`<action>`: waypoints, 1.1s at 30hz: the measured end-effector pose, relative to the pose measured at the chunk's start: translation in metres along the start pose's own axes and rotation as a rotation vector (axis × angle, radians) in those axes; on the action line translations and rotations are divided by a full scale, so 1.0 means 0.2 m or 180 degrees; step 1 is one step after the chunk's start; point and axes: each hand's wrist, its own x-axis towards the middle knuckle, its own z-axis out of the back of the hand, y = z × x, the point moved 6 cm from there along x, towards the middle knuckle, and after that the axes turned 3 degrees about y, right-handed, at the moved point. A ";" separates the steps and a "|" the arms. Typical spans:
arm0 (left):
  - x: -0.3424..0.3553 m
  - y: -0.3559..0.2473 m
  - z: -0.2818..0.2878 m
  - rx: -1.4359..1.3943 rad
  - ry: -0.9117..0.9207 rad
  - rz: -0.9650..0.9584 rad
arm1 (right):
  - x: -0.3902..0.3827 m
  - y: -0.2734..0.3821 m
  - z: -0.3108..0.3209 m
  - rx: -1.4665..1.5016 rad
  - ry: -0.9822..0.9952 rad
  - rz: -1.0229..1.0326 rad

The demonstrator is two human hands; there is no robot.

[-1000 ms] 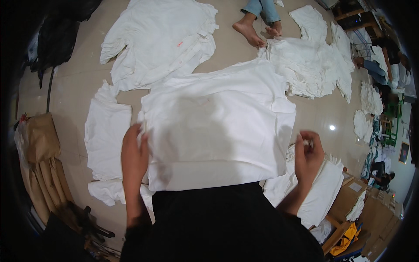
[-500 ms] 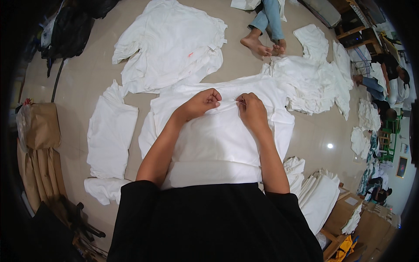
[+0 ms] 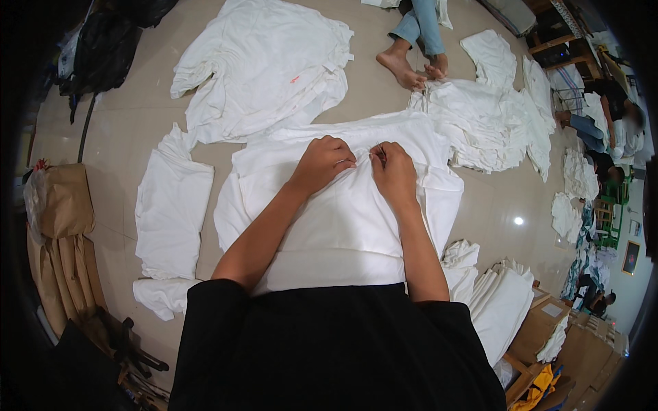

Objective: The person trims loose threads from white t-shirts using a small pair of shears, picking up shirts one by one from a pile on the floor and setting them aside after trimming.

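Note:
A white garment [image 3: 315, 246] lies spread across the front of my body, over my lap, with a folded band along its near edge. My left hand [image 3: 322, 161] is closed, fingertips pinching the cloth near the garment's upper middle, which pulls into creases there. Just right of it, my right hand [image 3: 391, 171] is curled round a small metal tool [image 3: 380, 152], too small to identify, with its fingertips at the same creased spot.
White garment piles [image 3: 260, 61] and folded white cloths [image 3: 168, 219] surround me on the tiled floor [image 3: 116, 171]. A co-worker's bare feet [image 3: 404, 68] are ahead. Brown paper bundles [image 3: 62, 198] and black bags [image 3: 89, 55] lie left; cardboard boxes [image 3: 548, 322] and other people [image 3: 596, 116] are right.
Both hands moved from the garment's sides inward and up to its middle, where they now pinch. In the last half second my left hand shifted slightly right, closer to my right.

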 end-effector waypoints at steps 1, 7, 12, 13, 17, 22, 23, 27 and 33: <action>0.00 -0.01 -0.01 0.0047 0.0017 -0.0052 | 0.00 -0.01 0.00 0.0005 0.0005 -0.0026; -0.02 -0.02 -0.08 0.0540 -0.0036 -0.0260 | 0.01 -0.05 -0.04 -0.0203 -0.0012 -0.0086; -0.02 -0.02 -0.11 0.0533 -0.0164 -0.0377 | 0.01 -0.06 -0.05 -0.0177 0.0041 -0.0176; -0.01 -0.01 -0.10 0.0324 -0.0176 -0.0216 | 0.01 -0.06 -0.05 -0.0151 0.0025 -0.0208; -0.03 0.14 -0.08 -0.0695 -0.0266 0.0278 | 0.01 -0.04 -0.03 -0.0077 -0.0001 -0.0269; -0.06 0.21 -0.11 -0.1753 -0.0069 0.1228 | 0.01 -0.05 -0.03 -0.0010 -0.0040 -0.0326; -0.06 0.22 -0.12 -0.1810 0.0000 0.1313 | 0.01 -0.04 -0.02 0.0020 -0.0116 -0.0299; -0.07 0.23 -0.13 -0.1939 -0.0002 0.1347 | 0.03 -0.01 -0.01 0.1062 0.0001 -0.0780; -0.08 0.23 -0.11 -0.2189 0.0023 0.1556 | -0.07 -0.01 -0.23 0.3140 0.1646 -0.1687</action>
